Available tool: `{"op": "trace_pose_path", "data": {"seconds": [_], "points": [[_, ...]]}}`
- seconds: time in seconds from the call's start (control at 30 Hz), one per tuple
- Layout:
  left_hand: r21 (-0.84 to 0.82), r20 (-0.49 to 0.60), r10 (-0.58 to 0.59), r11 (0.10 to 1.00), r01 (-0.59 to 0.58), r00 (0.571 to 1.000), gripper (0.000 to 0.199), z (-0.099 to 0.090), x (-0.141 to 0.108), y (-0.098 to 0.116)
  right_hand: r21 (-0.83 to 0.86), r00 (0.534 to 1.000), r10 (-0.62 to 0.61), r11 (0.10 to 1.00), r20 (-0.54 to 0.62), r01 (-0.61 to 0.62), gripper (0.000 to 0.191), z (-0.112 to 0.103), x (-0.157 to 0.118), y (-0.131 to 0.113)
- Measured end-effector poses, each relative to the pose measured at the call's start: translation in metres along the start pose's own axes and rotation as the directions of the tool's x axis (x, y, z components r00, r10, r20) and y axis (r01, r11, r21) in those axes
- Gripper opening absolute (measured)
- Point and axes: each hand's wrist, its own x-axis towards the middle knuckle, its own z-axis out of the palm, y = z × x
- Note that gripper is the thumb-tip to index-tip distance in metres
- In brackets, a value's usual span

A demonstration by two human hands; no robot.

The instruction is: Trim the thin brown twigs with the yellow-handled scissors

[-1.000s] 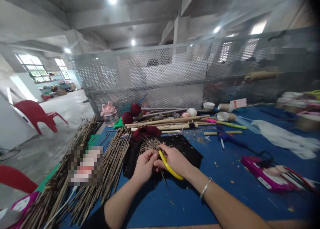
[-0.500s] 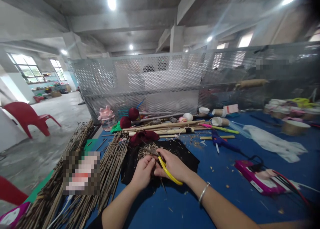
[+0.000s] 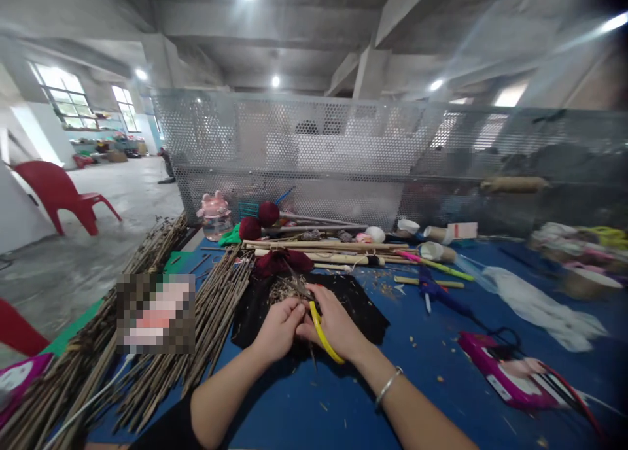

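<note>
My right hand (image 3: 333,316) is closed around scissors with a yellow handle (image 3: 321,332). Their metal blades (image 3: 296,282) point away from me, over a heap of short cut bits (image 3: 282,290) on a black cloth (image 3: 363,306). Close beside it, my left hand (image 3: 280,326) is closed in a pinch, its fingertips near the scissors. A thin twig (image 3: 313,357) sticks out below, between the two hands; the fingers hide its upper part. A dark red cloth (image 3: 282,263) lies just beyond the heap.
Bundled twigs (image 3: 196,335) lie on the left of the blue table (image 3: 412,398). Behind are pale sticks (image 3: 324,246), dark red balls (image 3: 250,229) and a perforated metal screen (image 3: 210,142). On the right are a blue glue gun (image 3: 441,299), a plastic bag (image 3: 540,299) and a magenta power strip (image 3: 500,375).
The view has turned slightly, so the background sits further right. Both hands stay close together over the black cloth, the scissors still in my right hand.
</note>
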Motion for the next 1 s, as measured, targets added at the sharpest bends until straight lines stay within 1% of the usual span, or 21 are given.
{"op": "trace_pose_path", "data": {"seconds": [0.2, 0.3, 0.4, 0.53, 0.63, 0.73, 0.87, 1.0], "points": [[0.033, -0.026, 0.013, 0.999, -0.012, 1.000, 0.034, 0.001, -0.001, 0.004, -0.059, 0.999, 0.031, 0.998, 0.040, -0.029, 0.075, -0.006, -0.001, -0.006], [0.052, -0.019, 0.001, 0.999, 0.000, 1.000, 0.034, 0.001, 0.000, 0.004, -0.076, 0.999, 0.033, 0.997, 0.026, -0.031, 0.075, -0.005, -0.001, -0.005], [0.046, -0.015, -0.003, 0.999, 0.004, 1.000, 0.034, 0.000, 0.001, 0.002, -0.037, 1.000, 0.023, 0.999, 0.003, -0.023, 0.071, -0.001, -0.001, -0.002], [0.010, -0.013, -0.006, 1.000, 0.006, 1.000, 0.032, 0.001, 0.001, 0.001, 0.059, 1.000, 0.027, 0.998, 0.011, -0.027, 0.061, 0.005, -0.001, -0.001], [-0.079, -0.033, -0.066, 0.995, 0.063, 0.997, 0.032, 0.005, -0.001, -0.001, 0.083, 0.999, 0.047, 0.995, 0.003, -0.047, 0.059, 0.006, -0.001, -0.003], [-0.140, -0.075, -0.127, 0.983, 0.115, 0.989, 0.034, 0.009, -0.002, -0.003, 0.060, 0.997, 0.081, 0.995, 0.005, -0.081, 0.058, 0.006, -0.001, -0.003], [-0.101, -0.119, -0.111, 0.990, 0.099, 0.987, 0.034, 0.010, -0.003, -0.002, 0.025, 0.994, 0.111, 0.993, 0.018, -0.112, 0.057, 0.004, -0.002, -0.002], [-0.093, -0.131, -0.144, 0.987, 0.133, 0.981, 0.035, 0.010, -0.003, 0.003, 0.073, 0.992, 0.122, 0.990, 0.031, -0.124, 0.050, 0.003, -0.001, -0.003]]}}
